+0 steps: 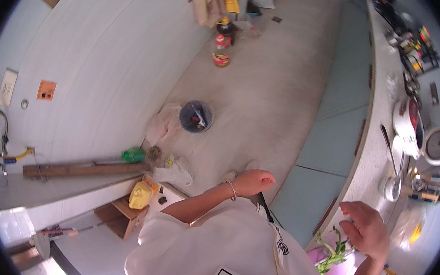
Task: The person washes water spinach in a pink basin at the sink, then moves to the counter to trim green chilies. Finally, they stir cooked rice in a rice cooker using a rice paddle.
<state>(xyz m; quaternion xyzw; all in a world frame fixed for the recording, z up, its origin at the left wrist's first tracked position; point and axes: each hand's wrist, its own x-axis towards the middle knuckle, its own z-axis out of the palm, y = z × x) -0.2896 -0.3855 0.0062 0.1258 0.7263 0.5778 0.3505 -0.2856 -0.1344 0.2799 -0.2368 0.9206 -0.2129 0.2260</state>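
My left hand (256,182), a bracelet at its wrist, is in front of my light shirt (227,239) with its fingers curled in; nothing shows in it. A narrow black thing (265,207) lies just below that hand, and I cannot tell what it is. At the right, my right hand (366,226) hovers by the counter edge, thumb and fingers apart, holding nothing. Green leafy vegetable stalks (335,255) lie below it on a pink container (339,269), partly hidden by my arm and shirt.
Along the right runs the counter (365,164) with a white rice cooker (407,125), a ladle (391,151) and a white jar (389,189). A waste bin (196,116), an oil bottle (221,51) and plastic bags (172,170) stand or lie on the floor. A yellow jug (141,195) is lower left.
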